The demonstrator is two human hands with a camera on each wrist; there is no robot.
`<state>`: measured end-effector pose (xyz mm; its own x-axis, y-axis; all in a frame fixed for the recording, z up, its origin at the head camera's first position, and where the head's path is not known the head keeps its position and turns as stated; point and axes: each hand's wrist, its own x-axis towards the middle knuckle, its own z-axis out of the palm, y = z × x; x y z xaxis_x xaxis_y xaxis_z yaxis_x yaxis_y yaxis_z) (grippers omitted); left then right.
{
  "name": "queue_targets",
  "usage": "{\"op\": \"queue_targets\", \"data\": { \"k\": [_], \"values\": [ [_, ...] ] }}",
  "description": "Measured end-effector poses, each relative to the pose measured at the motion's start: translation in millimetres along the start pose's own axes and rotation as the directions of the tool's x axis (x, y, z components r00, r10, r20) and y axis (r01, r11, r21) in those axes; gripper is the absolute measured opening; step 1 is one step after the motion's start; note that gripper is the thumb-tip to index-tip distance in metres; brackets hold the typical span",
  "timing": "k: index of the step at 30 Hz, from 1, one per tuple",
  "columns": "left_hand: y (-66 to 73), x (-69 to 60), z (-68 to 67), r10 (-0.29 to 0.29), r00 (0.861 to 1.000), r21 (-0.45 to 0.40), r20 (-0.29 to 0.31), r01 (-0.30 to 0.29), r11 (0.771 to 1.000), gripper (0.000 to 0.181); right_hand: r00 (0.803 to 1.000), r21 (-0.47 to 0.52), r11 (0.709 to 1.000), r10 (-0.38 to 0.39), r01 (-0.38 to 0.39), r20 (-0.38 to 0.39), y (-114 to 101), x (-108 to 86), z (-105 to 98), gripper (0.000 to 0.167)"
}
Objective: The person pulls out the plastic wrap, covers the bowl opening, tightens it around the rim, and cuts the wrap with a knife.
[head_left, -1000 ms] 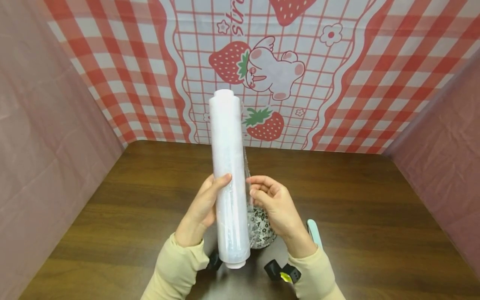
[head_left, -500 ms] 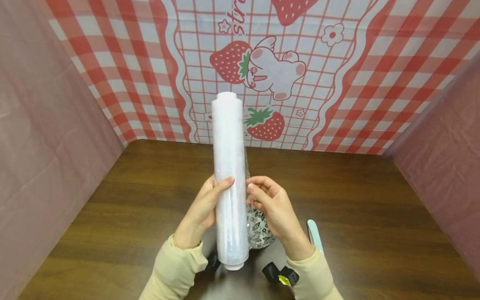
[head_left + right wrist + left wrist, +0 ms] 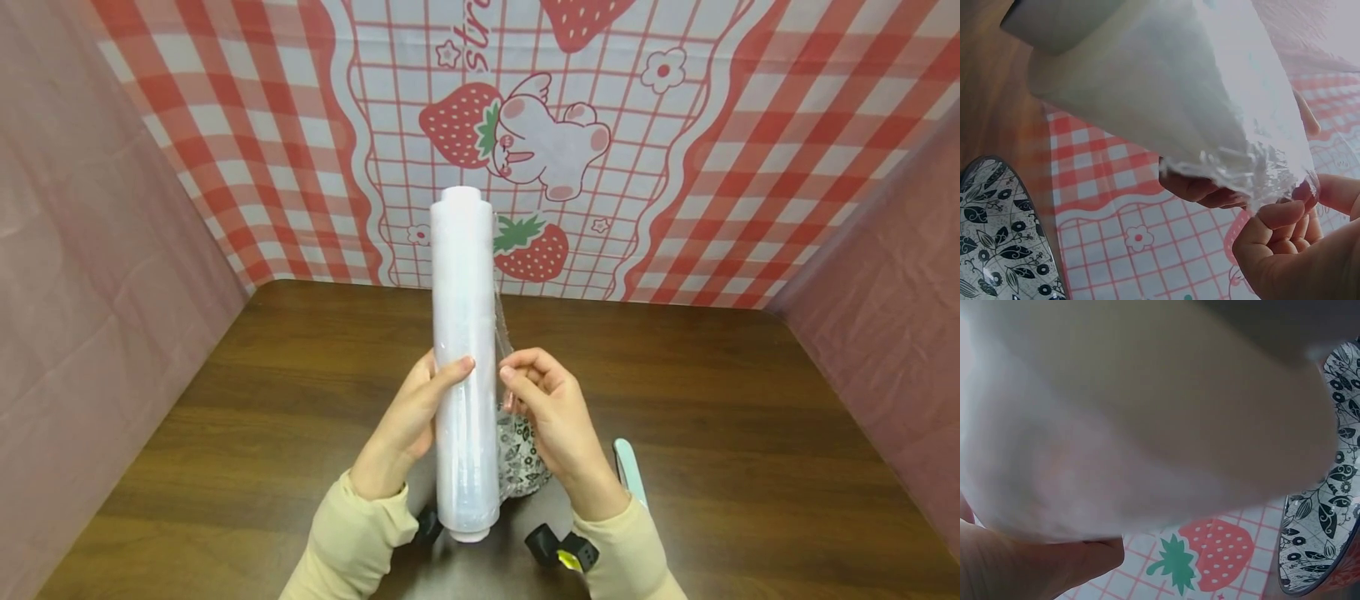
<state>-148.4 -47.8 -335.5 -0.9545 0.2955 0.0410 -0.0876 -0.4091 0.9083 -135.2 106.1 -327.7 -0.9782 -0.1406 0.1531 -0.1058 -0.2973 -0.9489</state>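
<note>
A long roll of plastic wrap (image 3: 463,292) stands nearly upright in the head view, gripped round its middle by my left hand (image 3: 405,421) with the thumb across the front. At its right side my right hand (image 3: 551,412) pinches the loose edge of clear film (image 3: 1272,178) between thumb and fingertips. A narrow strip of film stands away from the roll there. Behind the roll's lower part is a bowl (image 3: 521,458) with a black-and-white leaf pattern, partly hidden by the roll and my right hand.
A pale mint-green, long-handled object (image 3: 628,468) lies on the brown wooden table (image 3: 712,417), partly behind my right wrist. A red-and-white strawberry-print cloth (image 3: 652,167) hangs at the table's far edge. Pinkish cloth walls (image 3: 97,275) stand on both sides.
The roll and my left hand have shifted slightly right. My right fingers have closed on the film edge, and a strip now stands further off the roll.
</note>
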Motion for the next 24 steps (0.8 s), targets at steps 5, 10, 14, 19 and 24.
{"op": "queue_targets", "data": {
  "k": [5, 10, 14, 19, 24],
  "values": [
    [-0.2, -0.2, -0.1, -0.002, 1.0, 0.003, -0.013, 0.002, 1.0, 0.044, 0.999, 0.033, 0.999, -0.035, 0.035, -0.001, -1, -1.2, -1, 0.019],
    [-0.4, 0.3, -0.5, -0.004, 1.0, 0.018, -0.027, 0.005, 1.0, 0.044, 0.998, 0.05, 0.997, -0.062, 0.062, 0.006, -3, -3.1, -1, 0.018],
    [-1.3, 1.7, -0.2, -0.001, 0.999, 0.029, -0.035, 0.002, 1.0, 0.044, 0.997, 0.05, 0.996, -0.077, 0.076, 0.014, -5, -4.3, -1, 0.017],
    [-2.4, 2.7, 1.0, -0.001, 1.0, 0.035, -0.032, 0.002, 0.999, 0.045, 0.997, 0.047, 0.997, -0.065, 0.063, 0.04, -8, -4.2, -1, 0.018],
    [-2.2, 1.3, 2.6, 0.001, 1.0, 0.029, -0.009, -0.001, 1.0, 0.048, 0.998, 0.073, 0.997, -0.029, 0.025, 0.055, -16, 2.5, 1, 0.015]
  ]
}}
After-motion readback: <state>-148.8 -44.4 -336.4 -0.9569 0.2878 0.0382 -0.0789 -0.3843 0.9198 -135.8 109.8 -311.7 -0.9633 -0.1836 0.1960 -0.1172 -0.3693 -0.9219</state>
